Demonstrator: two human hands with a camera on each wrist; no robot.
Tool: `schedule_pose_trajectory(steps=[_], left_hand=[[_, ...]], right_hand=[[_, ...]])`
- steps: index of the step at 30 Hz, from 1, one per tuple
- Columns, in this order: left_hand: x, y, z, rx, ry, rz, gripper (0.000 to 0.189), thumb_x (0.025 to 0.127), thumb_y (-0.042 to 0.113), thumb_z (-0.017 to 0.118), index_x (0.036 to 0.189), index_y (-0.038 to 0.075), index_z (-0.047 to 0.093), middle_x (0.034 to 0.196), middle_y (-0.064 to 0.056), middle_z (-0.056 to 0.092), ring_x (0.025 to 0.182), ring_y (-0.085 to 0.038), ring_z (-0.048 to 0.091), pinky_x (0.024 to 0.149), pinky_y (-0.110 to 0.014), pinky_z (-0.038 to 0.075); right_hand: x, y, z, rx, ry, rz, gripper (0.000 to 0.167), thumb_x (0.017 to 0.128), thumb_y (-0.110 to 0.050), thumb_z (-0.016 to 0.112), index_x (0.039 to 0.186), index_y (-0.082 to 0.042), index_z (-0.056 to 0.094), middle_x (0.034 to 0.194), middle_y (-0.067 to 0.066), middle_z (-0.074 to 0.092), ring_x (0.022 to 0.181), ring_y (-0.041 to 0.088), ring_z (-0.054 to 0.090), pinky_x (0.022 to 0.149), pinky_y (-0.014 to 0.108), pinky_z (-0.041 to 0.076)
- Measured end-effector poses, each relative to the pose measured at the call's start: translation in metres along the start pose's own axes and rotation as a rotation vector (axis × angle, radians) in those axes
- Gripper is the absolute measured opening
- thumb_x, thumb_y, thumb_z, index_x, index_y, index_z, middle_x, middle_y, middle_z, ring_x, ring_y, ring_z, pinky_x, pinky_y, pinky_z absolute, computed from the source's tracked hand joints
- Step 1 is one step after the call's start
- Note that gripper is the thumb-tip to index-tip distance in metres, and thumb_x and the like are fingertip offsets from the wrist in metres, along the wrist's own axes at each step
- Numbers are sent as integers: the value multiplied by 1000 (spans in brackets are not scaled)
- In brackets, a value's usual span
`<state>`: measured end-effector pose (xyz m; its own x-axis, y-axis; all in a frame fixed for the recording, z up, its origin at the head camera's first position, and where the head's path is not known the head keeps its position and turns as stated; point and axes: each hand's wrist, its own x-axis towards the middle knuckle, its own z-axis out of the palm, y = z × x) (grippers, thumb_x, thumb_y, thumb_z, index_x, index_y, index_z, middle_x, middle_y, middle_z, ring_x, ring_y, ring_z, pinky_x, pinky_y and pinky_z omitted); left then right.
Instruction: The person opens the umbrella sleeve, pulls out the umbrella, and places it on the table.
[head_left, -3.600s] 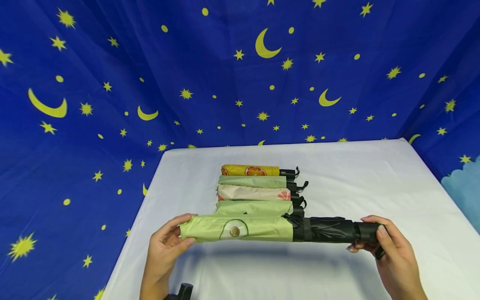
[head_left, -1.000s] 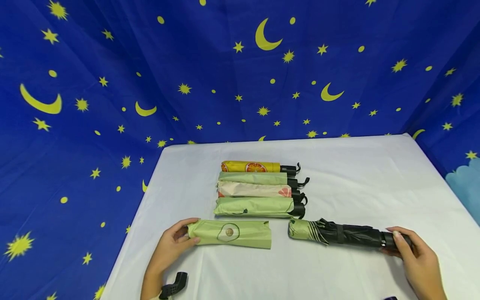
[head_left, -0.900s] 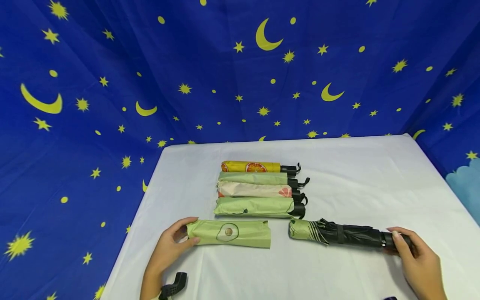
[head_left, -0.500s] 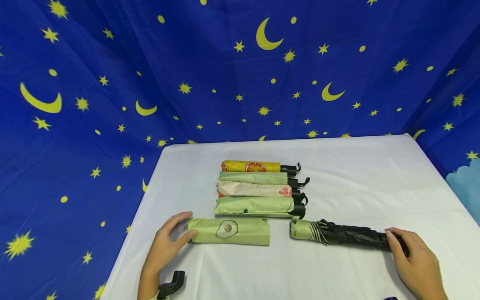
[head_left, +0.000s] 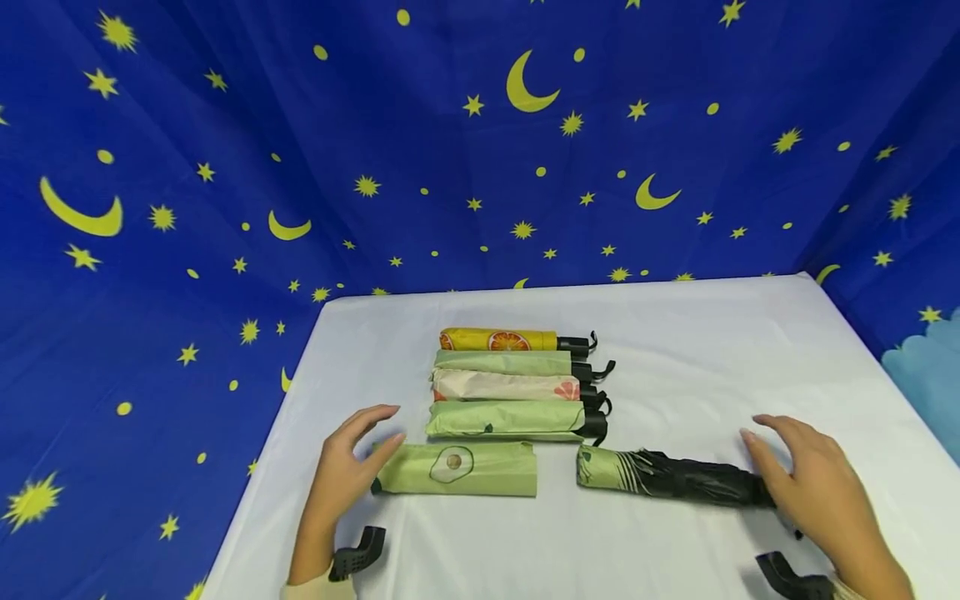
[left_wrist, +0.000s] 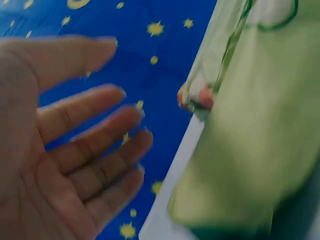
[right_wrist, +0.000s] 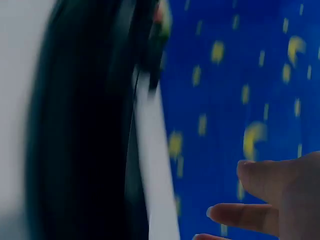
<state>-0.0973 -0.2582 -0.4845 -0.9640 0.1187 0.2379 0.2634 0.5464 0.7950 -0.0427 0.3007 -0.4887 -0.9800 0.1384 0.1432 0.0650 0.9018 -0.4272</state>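
Observation:
A light green umbrella sleeve [head_left: 487, 471] printed with an avocado lies flat on the white table. Just off its left end, my left hand [head_left: 347, 458] has its fingers extended and holds nothing; the left wrist view shows the palm and spread fingers beside the sleeve. To the right lies a folded umbrella [head_left: 675, 477], its canopy green at the tip and black along the rest. My right hand [head_left: 813, 471] hovers over the umbrella's handle end with fingers spread, hiding most of the handle. In the right wrist view, the dark umbrella is blurred and stands apart from the fingers.
Several sleeved umbrellas lie in a row behind: a yellow one [head_left: 498, 340] with orange slices, a pale green one [head_left: 502, 362], a cream one [head_left: 506, 386] and a green one [head_left: 506, 419]. Blue star-printed cloth [head_left: 420, 150] walls in the white table [head_left: 712, 350].
The umbrella came out of its sleeve to the right, and both were laid on the table. Since half a second ago, both hands have let go and lifted off.

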Motion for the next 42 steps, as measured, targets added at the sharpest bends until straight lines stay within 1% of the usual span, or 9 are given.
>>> schedule_pose_trajectory(steps=[3,5,8,13,20,24,30,35,42], left_hand=[[10,7,13,46,-6,-34,43,96,34,74,135,18,66,136,1,63,131,-25,55,108,-51,45],[15,10,23,68,-15,-67,46,96,37,74,137,18,65,137,0,63,131,-26,55,107,-55,44],[20,12,37,104,-23,-102,49,96,38,74,137,14,64,138,-5,62,130,-30,55,107,-56,44],[22,10,49,141,-39,-157,54,95,36,75,139,8,62,136,-11,64,127,-31,58,107,-55,44],[21,8,60,159,-75,-187,65,95,41,74,146,4,55,129,-13,67,122,-31,61,106,-56,45],[22,11,65,164,-99,-199,69,95,41,74,148,2,52,136,-18,62,128,-36,57,106,-56,45],[21,17,69,152,-125,-209,73,87,23,85,147,-2,52,145,-23,54,134,-43,50,107,-57,44],[20,21,75,220,-58,-178,64,83,10,86,138,-7,58,135,-26,60,126,-45,56,103,-56,47],[21,20,77,254,23,-141,51,82,9,86,128,-5,68,122,-23,69,116,-42,63,98,-54,51]], right_hand=[[10,-38,15,113,39,-158,42,103,-33,63,130,-1,63,132,30,59,120,54,51,96,69,39],[16,-62,32,119,33,-222,43,102,-33,63,131,-1,64,133,27,60,122,51,52,98,67,40],[24,-88,56,52,-7,-258,49,103,-37,62,131,2,64,133,27,60,124,49,52,101,66,41],[27,-109,82,9,-95,-260,57,105,-44,54,131,6,64,134,28,60,128,50,51,106,64,40],[22,-117,94,-4,-137,-249,58,106,-47,52,138,0,62,140,27,56,133,49,46,106,71,33],[21,-116,95,-25,-123,-265,57,106,-46,53,140,-2,61,141,25,57,132,48,47,106,72,32],[20,-116,95,-37,-117,-266,58,106,-47,51,141,-2,60,142,21,58,136,47,45,109,74,25],[18,-117,97,-62,-83,-278,56,106,-45,53,139,-1,62,141,18,60,136,45,46,111,73,23],[18,-119,98,-47,-74,-290,54,107,-42,52,135,2,64,139,18,61,135,43,47,112,74,16]])
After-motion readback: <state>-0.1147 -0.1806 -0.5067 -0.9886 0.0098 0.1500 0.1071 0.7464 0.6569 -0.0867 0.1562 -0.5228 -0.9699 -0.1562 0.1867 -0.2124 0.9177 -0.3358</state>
